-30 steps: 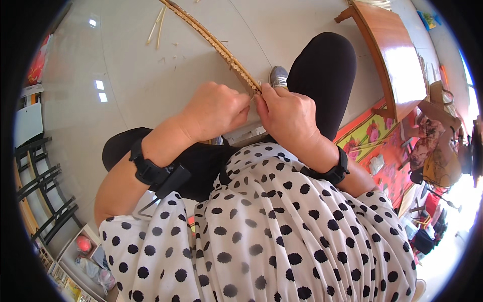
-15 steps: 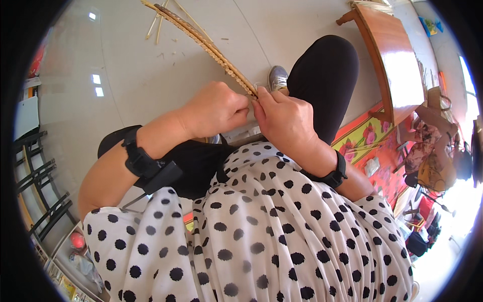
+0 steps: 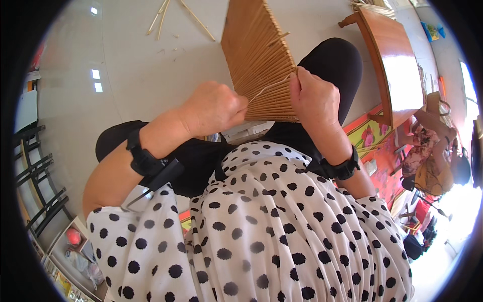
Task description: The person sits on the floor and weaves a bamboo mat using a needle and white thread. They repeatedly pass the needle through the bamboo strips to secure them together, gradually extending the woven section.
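A flat panel of thin tan stalks laid side by side stands tilted above my knees, its face turned toward me. At its right edge my right hand is closed with thumb and fingers on the corner. A pale string runs slack across the lower face from near the right fingertips to my left hand. My left hand is closed in a fist on the string, just left of the panel's lower edge. One stalk end sticks out past the panel's right edge. Part of the lower panel is hidden behind my fingers.
Loose stalks and small scraps lie on the tiled floor ahead. A brown wooden low table stands at the right, beside a red and yellow floral mat. Black metal racks stand on the left, near a bin with a red ball.
The panel has swung from nearly edge-on to showing its broad face. My right hand has moved right and slightly up, away from the left hand, and the string now shows between them.
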A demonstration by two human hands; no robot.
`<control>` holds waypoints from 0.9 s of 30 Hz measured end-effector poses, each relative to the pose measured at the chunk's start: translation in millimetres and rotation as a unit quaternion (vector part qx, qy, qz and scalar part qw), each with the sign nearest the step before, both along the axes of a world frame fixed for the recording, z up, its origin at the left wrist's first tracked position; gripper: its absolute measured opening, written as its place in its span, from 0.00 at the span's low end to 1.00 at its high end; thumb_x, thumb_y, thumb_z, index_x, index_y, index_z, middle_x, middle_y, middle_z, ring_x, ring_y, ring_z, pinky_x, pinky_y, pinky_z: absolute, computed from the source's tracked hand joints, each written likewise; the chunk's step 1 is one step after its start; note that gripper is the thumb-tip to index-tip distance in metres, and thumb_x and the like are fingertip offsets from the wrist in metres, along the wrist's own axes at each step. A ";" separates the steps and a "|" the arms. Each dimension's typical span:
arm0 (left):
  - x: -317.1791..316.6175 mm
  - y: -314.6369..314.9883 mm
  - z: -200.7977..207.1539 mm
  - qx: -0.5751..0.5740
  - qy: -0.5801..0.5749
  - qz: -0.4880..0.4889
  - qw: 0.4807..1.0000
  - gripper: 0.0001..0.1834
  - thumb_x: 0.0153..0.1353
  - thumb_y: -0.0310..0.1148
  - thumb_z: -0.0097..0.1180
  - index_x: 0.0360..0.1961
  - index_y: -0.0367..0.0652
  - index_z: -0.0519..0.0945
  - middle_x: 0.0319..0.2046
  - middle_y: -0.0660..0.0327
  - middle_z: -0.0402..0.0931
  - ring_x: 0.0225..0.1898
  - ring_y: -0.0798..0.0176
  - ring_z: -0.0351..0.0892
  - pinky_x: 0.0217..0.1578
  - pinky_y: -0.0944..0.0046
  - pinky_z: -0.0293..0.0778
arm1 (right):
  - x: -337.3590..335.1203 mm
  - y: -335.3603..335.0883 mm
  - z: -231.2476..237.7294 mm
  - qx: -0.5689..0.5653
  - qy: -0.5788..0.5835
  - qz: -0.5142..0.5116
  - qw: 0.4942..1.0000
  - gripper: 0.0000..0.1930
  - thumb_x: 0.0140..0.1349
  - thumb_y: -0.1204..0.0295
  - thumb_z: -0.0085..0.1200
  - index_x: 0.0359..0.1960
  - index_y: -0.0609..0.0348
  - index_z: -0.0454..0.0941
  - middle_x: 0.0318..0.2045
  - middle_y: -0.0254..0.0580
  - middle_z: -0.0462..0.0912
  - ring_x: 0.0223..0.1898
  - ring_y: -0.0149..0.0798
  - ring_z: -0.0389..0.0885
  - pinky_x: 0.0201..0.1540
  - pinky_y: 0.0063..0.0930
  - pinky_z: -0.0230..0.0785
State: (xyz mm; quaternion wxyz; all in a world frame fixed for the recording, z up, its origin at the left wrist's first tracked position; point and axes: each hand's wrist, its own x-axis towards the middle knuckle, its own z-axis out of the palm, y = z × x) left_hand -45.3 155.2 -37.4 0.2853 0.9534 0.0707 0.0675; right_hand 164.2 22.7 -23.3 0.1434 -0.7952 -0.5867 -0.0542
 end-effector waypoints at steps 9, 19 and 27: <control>-12.0 0.0 37.8 0.125 -0.116 0.160 0.972 0.03 0.58 0.25 0.65 0.32 0.42 0.82 0.26 0.63 0.77 0.24 0.57 0.78 0.24 0.61 0.73 | -13.8 1.6 -0.6 0.057 0.020 0.014 0.998 0.11 0.67 0.66 0.58 0.28 0.55 0.75 0.18 0.38 0.77 0.19 0.48 0.80 0.22 0.39 0.73; 11.9 -19.2 38.2 -0.354 -0.338 0.204 0.848 0.01 0.70 0.25 0.58 0.40 0.39 0.80 0.33 0.53 0.84 0.28 0.65 0.84 0.30 0.66 0.80 | -11.0 -6.3 -2.3 0.122 0.089 0.034 0.988 0.12 0.63 0.64 0.64 0.28 0.55 0.75 0.17 0.36 0.76 0.17 0.46 0.77 0.18 0.36 0.70; 22.6 -37.2 26.2 -0.554 -0.247 0.163 0.778 0.07 0.80 0.37 0.41 0.48 0.46 0.66 0.31 0.50 0.82 0.27 0.55 0.85 0.28 0.59 0.83 | -14.5 -12.7 -4.2 0.127 0.134 0.036 0.982 0.15 0.60 0.63 0.67 0.26 0.56 0.74 0.16 0.38 0.75 0.15 0.46 0.76 0.17 0.35 0.69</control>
